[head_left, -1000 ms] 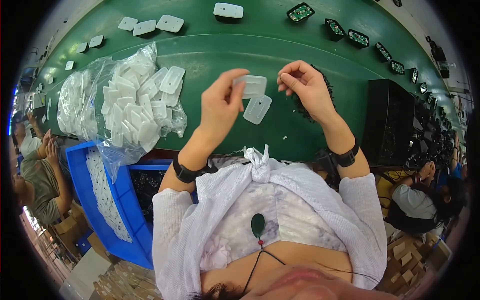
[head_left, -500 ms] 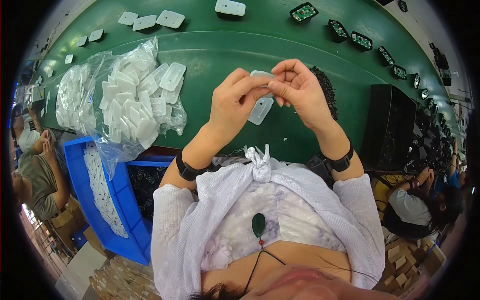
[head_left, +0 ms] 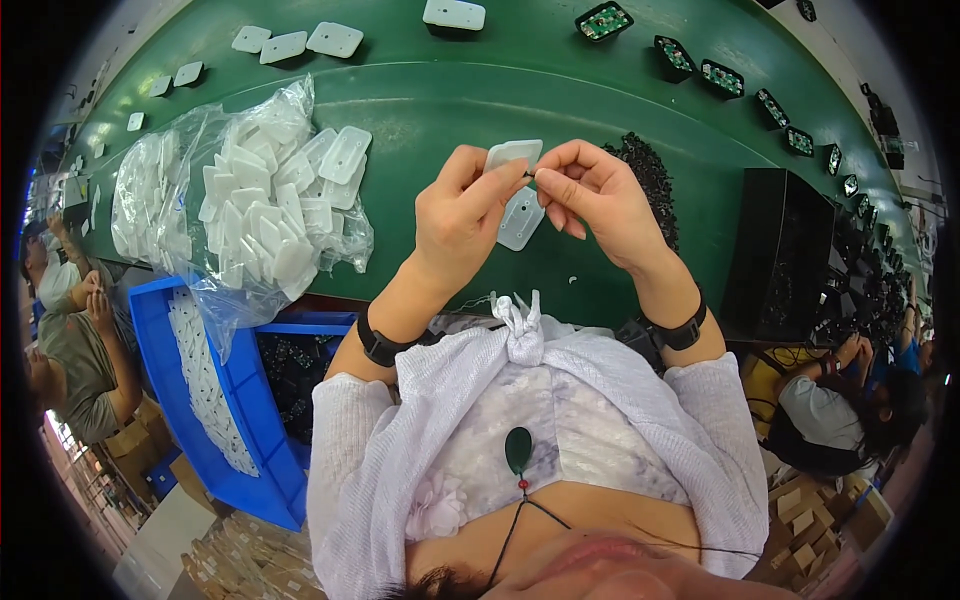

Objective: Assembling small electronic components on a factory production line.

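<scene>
My left hand [head_left: 458, 212] is closed, its thumb and forefinger pinching a small black part [head_left: 530, 174]. Thumb and forefinger of my right hand [head_left: 603, 196] meet at the same part from the other side, the other fingers curled loosely. Just beyond my left fingertips is a white plastic cover [head_left: 514, 150]; whether that hand also touches it I cannot tell. Another white cover [head_left: 521, 220], with a dark hole in it, lies on the green table below my fingertips. A heap of small black parts [head_left: 648, 180] sits just right of my right hand.
Left on the table [head_left: 400, 110], a clear bag [head_left: 210, 270] spills many white covers [head_left: 255, 215]. A blue bin [head_left: 225, 400] of white pieces stands below it. At right is a black box [head_left: 775, 255]. Black housings with green circuit boards [head_left: 605, 22] line the far side. Other people sit left and right.
My fingertips have drawn slightly apart, and the black part now shows between them. More of the farther white cover is visible. The covers along the far side have shifted slightly left.
</scene>
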Demonstrator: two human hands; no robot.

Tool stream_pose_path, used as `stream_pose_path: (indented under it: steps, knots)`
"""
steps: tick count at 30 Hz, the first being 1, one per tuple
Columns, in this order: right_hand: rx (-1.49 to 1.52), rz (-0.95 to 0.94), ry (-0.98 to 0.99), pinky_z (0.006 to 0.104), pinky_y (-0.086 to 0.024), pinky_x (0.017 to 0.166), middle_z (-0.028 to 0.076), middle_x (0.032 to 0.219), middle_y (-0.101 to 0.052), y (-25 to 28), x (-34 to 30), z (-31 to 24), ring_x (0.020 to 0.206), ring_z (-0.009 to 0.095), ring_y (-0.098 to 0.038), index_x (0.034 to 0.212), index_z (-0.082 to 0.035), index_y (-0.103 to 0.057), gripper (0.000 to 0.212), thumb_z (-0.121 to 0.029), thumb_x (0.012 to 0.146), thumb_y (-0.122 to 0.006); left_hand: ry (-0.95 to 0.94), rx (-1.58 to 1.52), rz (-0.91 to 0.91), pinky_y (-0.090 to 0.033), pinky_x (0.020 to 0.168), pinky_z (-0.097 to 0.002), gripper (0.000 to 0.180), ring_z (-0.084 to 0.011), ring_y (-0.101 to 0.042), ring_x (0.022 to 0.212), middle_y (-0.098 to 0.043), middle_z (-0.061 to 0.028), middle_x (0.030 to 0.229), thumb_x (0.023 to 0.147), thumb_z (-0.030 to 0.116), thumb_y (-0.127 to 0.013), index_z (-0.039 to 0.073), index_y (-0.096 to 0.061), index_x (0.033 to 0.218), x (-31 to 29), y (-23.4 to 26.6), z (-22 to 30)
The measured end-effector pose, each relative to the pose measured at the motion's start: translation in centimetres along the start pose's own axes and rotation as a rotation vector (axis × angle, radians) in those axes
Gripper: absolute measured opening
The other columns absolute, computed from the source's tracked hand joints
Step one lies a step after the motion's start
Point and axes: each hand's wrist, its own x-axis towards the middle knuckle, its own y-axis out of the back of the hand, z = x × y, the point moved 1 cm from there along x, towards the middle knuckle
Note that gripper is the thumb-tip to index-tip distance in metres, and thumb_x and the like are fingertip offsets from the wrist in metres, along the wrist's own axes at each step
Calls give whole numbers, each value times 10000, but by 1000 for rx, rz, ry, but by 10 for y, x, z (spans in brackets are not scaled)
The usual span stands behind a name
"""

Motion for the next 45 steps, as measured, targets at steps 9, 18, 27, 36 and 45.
stream_pose_path:
  steps: [9,18,27,36,45]
  knots:
    - [-440,178,364,173,-410,534,2,785,-605,-8,1,6,628,51,-533,929,-9,-623,96,-90,890,-655,547,-726,-50,-540,669,-277,460,-182,-653,779,-602,-145,1028,866,-66,-590,3,-425,1290,-1,-1,2]
    - [-708,201,474,208,-403,546,11,770,-599,-13,5,-1,627,61,-526,870,-10,-638,83,-54,827,-694,732,-840,-54,-563,755,-299,405,-221,-673,852,-613,-186,1088,884,-52,-576,-65,-418,1257,-2,2,-5]
    - [-913,242,565,219,-386,500,29,724,-574,-15,9,2,553,88,-480,870,-19,-647,94,-61,809,-704,822,-874,-29,-558,756,-287,370,-206,-680,838,-659,-178,1043,892,-35,-584,-69,-480,1246,-7,3,-11]
    - [-477,190,249,182,-394,554,-29,773,-609,-7,15,13,623,25,-502,908,-27,-638,112,-98,848,-700,524,-665,33,-535,725,-255,188,-148,-654,812,-665,-103,952,898,-8,-606,-45,-582,1081,-12,-5,-5]
    - [-371,323,425,152,-339,562,-36,806,-512,-12,11,33,654,9,-421,1085,-30,-553,338,-97,814,-745,454,-548,27,-514,672,-227,165,-116,-634,785,-658,-86,920,909,11,-602,-33,-583,1067,-9,-2,-3]
